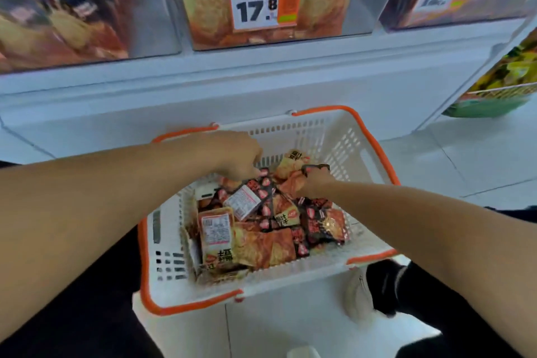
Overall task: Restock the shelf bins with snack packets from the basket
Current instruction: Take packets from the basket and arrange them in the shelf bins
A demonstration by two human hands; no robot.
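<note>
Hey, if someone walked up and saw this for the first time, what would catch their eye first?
Probably the white basket with orange handles on the floor, heaped with snack packets, with both hands reaching in: the left hand at the pile's far edge, the right hand gripping a packet. Next, the big 17.8 price tag on the middle shelf bin above.

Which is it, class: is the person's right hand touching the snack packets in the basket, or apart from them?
Touching. The head view shows the right hand down among the snack packets in the basket, fingers curled round one.
</note>
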